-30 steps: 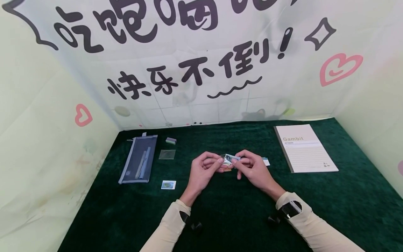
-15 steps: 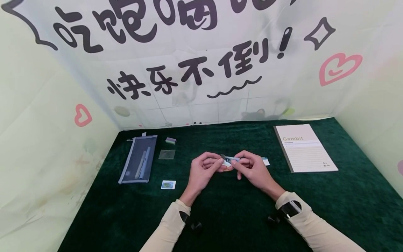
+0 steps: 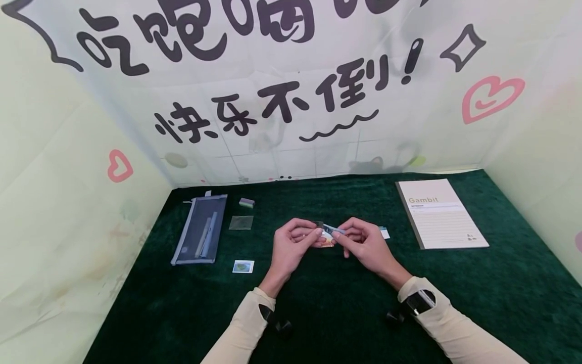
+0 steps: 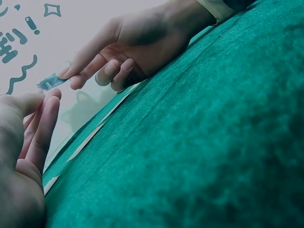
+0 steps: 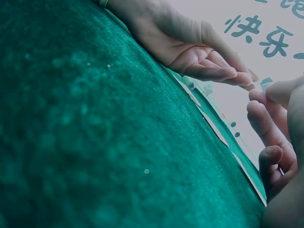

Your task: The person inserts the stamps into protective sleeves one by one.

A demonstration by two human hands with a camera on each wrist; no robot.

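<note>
In the head view both hands meet above the dark green cloth. The right hand (image 3: 366,242) pinches a small bluish stamp (image 3: 333,229) between thumb and forefinger; it shows tilted in the left wrist view too. Opposite, the left hand (image 3: 293,247) pinches what looks like a small clear plastic sleeve (image 3: 320,224) at the stamp's left end. Whether the stamp is inside the sleeve, I cannot tell. An orange-and-white stamp (image 3: 326,242) shows below the fingertips. Another blue-and-white stamp (image 3: 384,233) peeks out beside the right hand, mostly hidden.
Left of the hands lie a stamp with a green picture (image 3: 243,267), a flat clear sleeve (image 3: 241,222) and a purple-green eraser (image 3: 247,202). A mesh pencil pouch (image 3: 188,253) with pens is farther left. A notebook (image 3: 447,222) lies on the right. A printed cloth wall (image 3: 273,162) stands behind.
The stamp between the hands has tilted, its face now turned more edge-on. More of the orange-and-white stamp shows beneath. Both hands have stayed nearly in place.
</note>
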